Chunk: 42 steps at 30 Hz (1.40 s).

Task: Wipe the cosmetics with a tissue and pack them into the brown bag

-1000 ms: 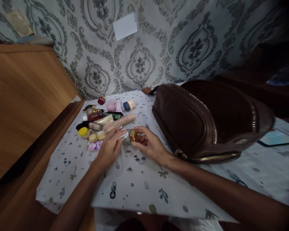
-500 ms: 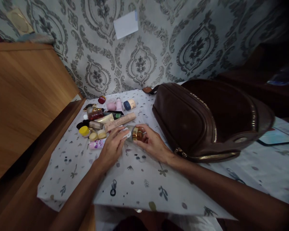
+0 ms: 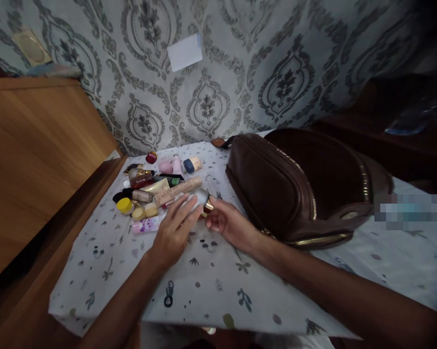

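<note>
My right hand (image 3: 231, 223) grips a small rounded glass bottle (image 3: 202, 195) by its gold-coloured cap (image 3: 208, 208), holding it tilted just above the cloth. Against the glass, my left hand (image 3: 175, 230) presses a crumpled white wipe (image 3: 189, 199) with its fingers stretched over it. The fingers hide much of the wipe and part of the bottle. Close beyond my left hand lie a long beige box (image 3: 178, 190), a purple-and-white tube (image 3: 146, 224), a yellow-lidded jar (image 3: 124, 205) and several other cosmetics.
A large brown leather bag (image 3: 273, 184) with gold zips stands open on the right. The patterned white cloth (image 3: 131, 276) covers the surface. A wooden cabinet (image 3: 40, 145) borders the left side, and a patterned wall (image 3: 218, 63) rises behind.
The bottle has turned in my hands, its glass end now tipping up and away. My left fingers have moved further over it with the wipe. The whole view has shifted slightly.
</note>
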Available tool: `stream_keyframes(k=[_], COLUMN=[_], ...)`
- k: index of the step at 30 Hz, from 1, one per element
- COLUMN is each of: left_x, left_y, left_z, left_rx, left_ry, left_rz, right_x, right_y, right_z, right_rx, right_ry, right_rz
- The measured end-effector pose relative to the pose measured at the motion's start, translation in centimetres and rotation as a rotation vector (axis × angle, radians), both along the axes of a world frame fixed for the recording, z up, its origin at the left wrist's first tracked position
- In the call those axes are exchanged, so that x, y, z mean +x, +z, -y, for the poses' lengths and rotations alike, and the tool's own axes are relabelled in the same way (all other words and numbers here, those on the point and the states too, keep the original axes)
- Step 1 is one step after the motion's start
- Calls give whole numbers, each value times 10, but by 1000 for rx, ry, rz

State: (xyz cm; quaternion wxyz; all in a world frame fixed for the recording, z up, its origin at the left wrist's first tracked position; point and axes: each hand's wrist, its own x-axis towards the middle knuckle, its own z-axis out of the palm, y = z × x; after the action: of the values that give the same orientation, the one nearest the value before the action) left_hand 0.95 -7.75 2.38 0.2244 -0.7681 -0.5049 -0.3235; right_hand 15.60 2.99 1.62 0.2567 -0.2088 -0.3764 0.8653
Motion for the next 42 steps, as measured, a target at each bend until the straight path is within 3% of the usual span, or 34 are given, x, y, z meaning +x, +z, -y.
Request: stream_keyframes(k=[5,9,13,18,24,31,36,42], left_x=[0,1,3,5,1,-2,0,-3], left_y=[2,3,2,2,3,7,7,5], left_z=[2,3,5,8,10,10,12,15], left_rx=[49,107,86,4,-35,-70,-105,-109], left_ry=[-37,-72,-19,70,160,70,20,109], left_rz=[-32,103,291,471,592,494,506,605], right_x=[5,9,10,9,4,0,1,3], right_y=[6,6,5,0,-3,1,-1,-4], right_z=[0,0,0,0,-2,4,5,2], right_rx=[-313,-385,-395,-321,-214,-42,44,366], right_ry=[149,262,329,369,289,65,-13,-53], right_rz=[-144,-256,-289,-256,-119,-54,-46,-34])
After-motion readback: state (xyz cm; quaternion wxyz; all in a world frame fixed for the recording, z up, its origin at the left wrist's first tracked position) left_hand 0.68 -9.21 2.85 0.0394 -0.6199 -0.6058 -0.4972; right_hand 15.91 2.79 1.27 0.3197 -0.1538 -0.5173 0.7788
